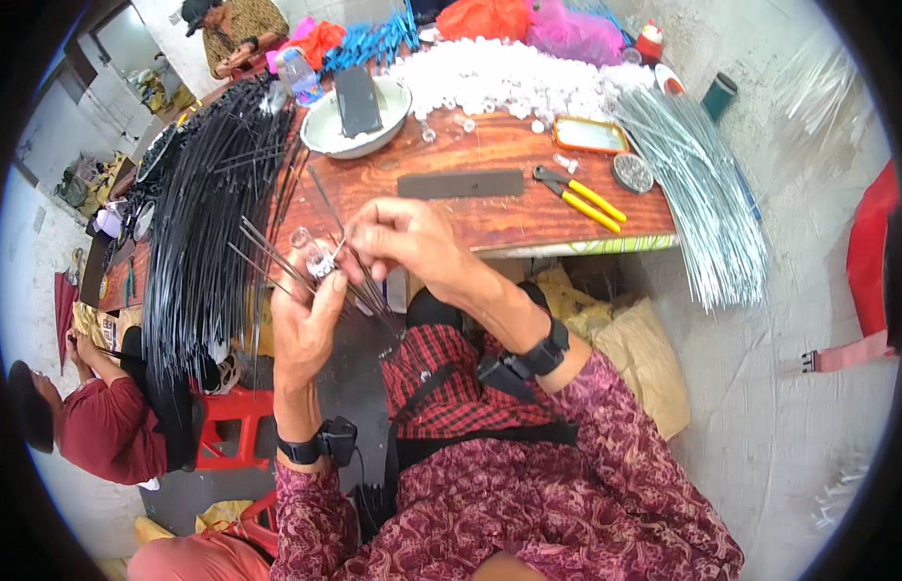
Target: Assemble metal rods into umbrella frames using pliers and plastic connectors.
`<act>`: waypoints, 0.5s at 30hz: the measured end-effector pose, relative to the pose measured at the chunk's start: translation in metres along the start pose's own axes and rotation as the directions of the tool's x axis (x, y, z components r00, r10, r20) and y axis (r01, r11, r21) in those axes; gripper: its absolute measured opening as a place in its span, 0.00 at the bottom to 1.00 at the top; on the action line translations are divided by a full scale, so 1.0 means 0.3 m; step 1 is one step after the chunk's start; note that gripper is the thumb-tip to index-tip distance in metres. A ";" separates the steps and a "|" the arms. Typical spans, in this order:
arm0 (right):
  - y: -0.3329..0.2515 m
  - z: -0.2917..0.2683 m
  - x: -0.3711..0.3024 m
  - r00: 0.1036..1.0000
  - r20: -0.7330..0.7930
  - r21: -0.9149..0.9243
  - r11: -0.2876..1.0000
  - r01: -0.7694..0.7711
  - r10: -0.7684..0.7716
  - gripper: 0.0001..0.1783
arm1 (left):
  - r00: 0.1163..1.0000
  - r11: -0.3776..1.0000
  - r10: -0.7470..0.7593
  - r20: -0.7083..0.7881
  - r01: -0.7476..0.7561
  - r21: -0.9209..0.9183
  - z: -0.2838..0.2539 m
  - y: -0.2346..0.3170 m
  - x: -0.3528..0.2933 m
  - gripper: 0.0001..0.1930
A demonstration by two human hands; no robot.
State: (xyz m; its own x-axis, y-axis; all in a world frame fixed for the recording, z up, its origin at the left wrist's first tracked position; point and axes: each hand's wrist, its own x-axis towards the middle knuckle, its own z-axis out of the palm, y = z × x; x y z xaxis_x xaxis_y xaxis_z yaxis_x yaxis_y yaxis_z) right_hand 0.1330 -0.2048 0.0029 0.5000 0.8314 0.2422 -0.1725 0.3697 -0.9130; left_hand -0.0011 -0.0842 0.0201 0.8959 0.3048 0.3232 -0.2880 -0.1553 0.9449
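Above the lap, just off the desk [509, 218], the left hand [304, 324] is gripping a fan of thin, springy black rods [277, 257] while the right hand [403, 237] is pinching a small, light clear cap [318, 261], likely slippery, onto one tip.

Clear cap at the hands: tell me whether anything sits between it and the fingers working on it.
Nothing visible does. The left hand holds the clear cap with thin black rods, and the right hand pinches right at it.

A small clear plastic cap [320, 259] was held upright between the fingertips, above the lap. A fan of thin black rods [277, 254] was gripped beneath it, splayed up-left and down-right.
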 end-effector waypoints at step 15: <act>-0.068 -0.496 -0.209 0.821 -0.043 -0.997 -0.026 -0.071 -0.570 0.13 | 0.998 0.993 0.042 -0.047 -0.036 0.111 -0.033 -0.048 0.028 0.12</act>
State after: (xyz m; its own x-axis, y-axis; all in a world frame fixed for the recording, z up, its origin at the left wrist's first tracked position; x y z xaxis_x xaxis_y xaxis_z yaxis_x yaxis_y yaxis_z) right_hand 0.2316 -0.3261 -0.0424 0.5453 0.4539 0.7047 0.8154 -0.4822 -0.3204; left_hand 0.0073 -0.0702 0.0098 0.8662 0.3419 0.3644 -0.2809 -0.2701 0.9210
